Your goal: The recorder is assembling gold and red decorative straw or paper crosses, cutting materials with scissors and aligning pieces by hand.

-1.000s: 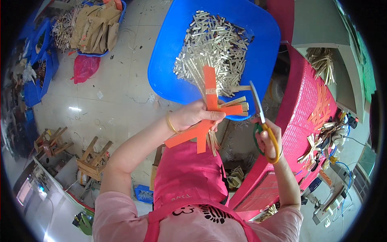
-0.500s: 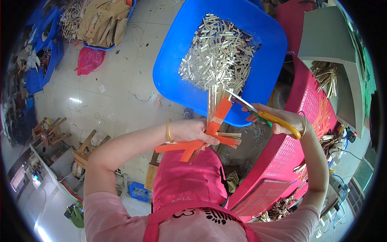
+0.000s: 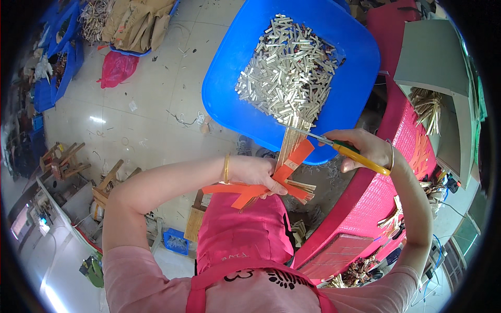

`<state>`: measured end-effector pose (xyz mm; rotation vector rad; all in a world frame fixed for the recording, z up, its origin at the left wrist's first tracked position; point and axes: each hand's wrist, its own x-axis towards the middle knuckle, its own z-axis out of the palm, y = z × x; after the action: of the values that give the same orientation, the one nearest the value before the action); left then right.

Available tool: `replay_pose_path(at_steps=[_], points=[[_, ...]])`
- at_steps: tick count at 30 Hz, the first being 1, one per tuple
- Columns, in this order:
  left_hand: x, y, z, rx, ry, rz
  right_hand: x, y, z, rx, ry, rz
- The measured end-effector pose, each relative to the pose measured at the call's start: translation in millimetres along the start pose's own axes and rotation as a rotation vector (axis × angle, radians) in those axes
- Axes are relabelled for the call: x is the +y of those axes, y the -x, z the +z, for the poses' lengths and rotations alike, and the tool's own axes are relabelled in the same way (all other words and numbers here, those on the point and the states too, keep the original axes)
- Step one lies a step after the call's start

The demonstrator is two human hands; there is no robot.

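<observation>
In my left hand (image 3: 254, 173), fingers closed, is a bundle of flat gold strips (image 3: 288, 147) mixed with bright orange strips (image 3: 298, 156). The gold ends point away from me, over the near rim of a blue bin (image 3: 222, 104); other ends fan out to both sides of the fist. My right hand (image 3: 368, 146) grips scissors (image 3: 360, 156) with yellow and green handles. Their blades lie across the gold strips near the far ends, and whether they are fully closed is hard to see. Inside the bin is a heap of short gold pieces (image 3: 287, 73).
To my right runs a pink-covered table (image 3: 360, 208) with orange strips on it and a grey-green box (image 3: 433, 57) holding gold strips. Wooden stools (image 3: 112, 182) stand at left. On the floor lie a pink bag (image 3: 119, 69), brown paper (image 3: 141, 26) and scraps.
The scissor blades have swung flatter and further left across the gold strips. The orange strip and gold ends in my left hand now lean more to the right.
</observation>
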<state>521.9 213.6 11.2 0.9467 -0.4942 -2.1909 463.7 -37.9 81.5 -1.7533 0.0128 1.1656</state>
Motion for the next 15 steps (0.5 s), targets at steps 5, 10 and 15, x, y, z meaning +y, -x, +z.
replay_pose_path(at_steps=[5,10,15], points=[[-4.5,-6.6,-8.5,-0.007,0.095,-0.025,14.1,2.5,15.8,0.168,-0.051,0.006],[-8.1,-20.7,-15.1,-0.053,0.2,-0.065,29.7,7.2,23.5,0.306,-0.045,0.065],[-6.9,-31.0,-22.0,-0.064,0.234,-0.036,46.7,14.4,25.2,0.302,-0.089,0.071]])
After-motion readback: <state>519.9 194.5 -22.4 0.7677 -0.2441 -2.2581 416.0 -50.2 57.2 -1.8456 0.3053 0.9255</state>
